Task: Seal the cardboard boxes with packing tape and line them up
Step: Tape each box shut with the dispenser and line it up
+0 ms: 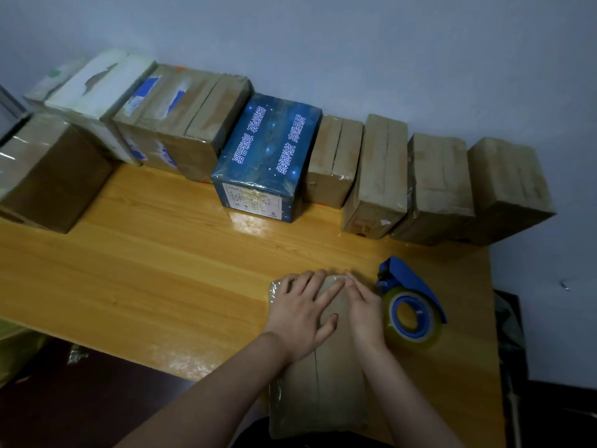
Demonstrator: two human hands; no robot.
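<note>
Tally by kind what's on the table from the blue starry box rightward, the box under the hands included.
Blue printed cardboard box: 1
Brown taped cardboard boxes in the row: 4
Brown cardboard box under the left hand and right hand: 1
Blue tape dispenser with clear tape: 1
Total: 7

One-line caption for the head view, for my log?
Left hand and right hand press flat on a cardboard box, blue tape dispenser beside it, row of boxes behind along the wall.
</note>
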